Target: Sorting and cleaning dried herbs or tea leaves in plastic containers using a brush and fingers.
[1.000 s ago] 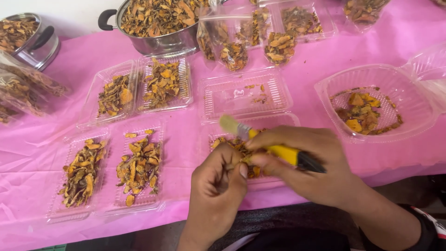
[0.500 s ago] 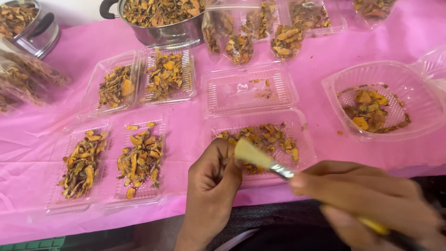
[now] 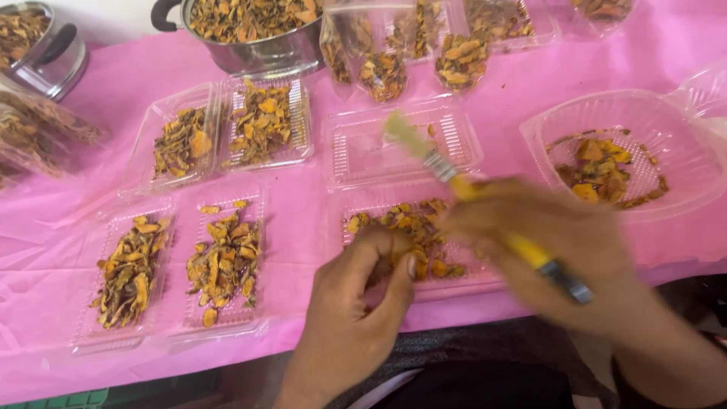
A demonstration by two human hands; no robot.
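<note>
Two hands are working over a pink-covered surface. Right hand, motion-blurred, is grasping a yellow-handled brush, bristles pointing up over an almost bare clear tray. Left hand is curling loosely beside the near tray of dried orange-brown slices, fingertips touching its edge; whether it is pinching a slice, I cannot tell.

Risk, as a judgement: the brush is swinging close above light, shallow trays, so a stray sweep could be flicking slices onto the cloth or tipping a tray off the near edge.

Count: six rectangular clear trays, five of them holding slices; one round clear bowl with a few pieces; two steel pots, one at each side of the far left; several filled clear bags at the back.
</note>
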